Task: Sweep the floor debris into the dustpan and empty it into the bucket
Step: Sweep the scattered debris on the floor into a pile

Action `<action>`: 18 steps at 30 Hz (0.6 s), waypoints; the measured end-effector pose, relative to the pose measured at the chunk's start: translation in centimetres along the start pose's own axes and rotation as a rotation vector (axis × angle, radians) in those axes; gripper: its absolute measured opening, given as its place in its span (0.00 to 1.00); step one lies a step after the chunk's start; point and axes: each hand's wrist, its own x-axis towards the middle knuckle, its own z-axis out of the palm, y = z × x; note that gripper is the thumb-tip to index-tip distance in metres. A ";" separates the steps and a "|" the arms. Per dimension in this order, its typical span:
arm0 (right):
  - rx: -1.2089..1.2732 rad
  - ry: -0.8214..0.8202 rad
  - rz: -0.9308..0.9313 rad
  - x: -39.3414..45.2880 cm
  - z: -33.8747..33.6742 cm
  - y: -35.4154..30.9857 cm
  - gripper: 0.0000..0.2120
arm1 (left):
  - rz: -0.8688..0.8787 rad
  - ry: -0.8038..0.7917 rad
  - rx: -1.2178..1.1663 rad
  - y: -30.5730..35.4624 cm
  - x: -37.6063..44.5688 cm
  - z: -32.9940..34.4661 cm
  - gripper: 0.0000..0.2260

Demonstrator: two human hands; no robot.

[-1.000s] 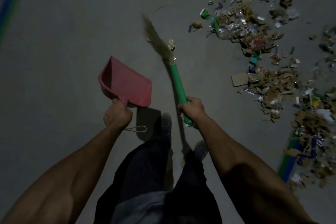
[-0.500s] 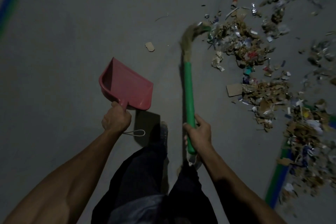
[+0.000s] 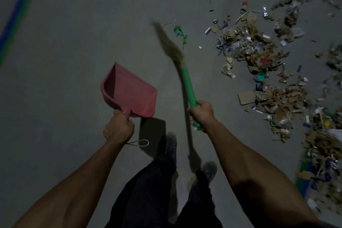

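A person stands on a dim grey floor with a dustpan in one hand and a broom in the other.

Near the bottom are the dark trousers [image 3: 159, 196] and two shoes [image 3: 171, 146]. At 8 o'clock the left hand [image 3: 118, 129] grips the handle of the pink dustpan [image 3: 132, 91], which is held above the floor [image 3: 64, 61] and casts a shadow under it; a cord loop [image 3: 140, 143] hangs from the handle. At the centre the right hand [image 3: 201, 112] grips the green-handled broom [image 3: 187, 83]. Its blurred bristles point to 11 o'clock, while half a second ago they pointed to 12 o'clock and touched the pile. A green scrap [image 3: 180, 33] now lies beside the bristles. The debris [image 3: 259, 50], cardboard and wrappers, spreads from 1 to 4 o'clock. A blue-green stripe [image 3: 16, 16] runs at 10 o'clock.
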 end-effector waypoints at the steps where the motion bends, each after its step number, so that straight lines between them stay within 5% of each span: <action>1: 0.087 0.021 0.022 0.8 -0.8 -0.3 0.16 | 0.002 0.002 -0.002 0.2 0.2 0.0 0.14; 9: 0.458 0.258 0.033 0.8 -6.0 -2.0 0.21 | 0.039 -0.013 -0.040 2.7 0.4 -1.2 0.14; 13: 0.310 0.172 -0.013 -2.7 -5.1 -0.6 0.31 | 0.054 -0.024 -0.063 5.0 -0.3 -2.5 0.15; 18: 0.224 0.056 -0.009 -0.2 -6.5 -2.3 0.28 | 0.112 -0.025 -0.104 9.4 0.3 -3.1 0.14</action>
